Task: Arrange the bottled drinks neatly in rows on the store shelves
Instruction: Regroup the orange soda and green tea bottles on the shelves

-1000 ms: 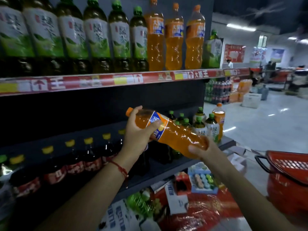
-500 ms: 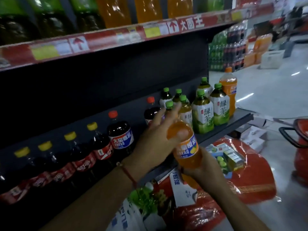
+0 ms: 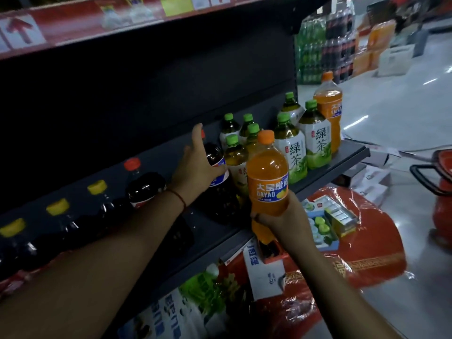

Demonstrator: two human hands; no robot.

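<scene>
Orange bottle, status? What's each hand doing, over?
Right hand grips orange bottle, upright at shelf edge. Left hand on cola bottle. Green tea bottles crowd behind.

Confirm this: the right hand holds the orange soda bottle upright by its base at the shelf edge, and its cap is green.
Not quite. In the head view the right hand does hold the orange soda bottle upright by its base at the shelf edge, but its cap is orange. Green caps belong to the tea bottles behind it.
</scene>
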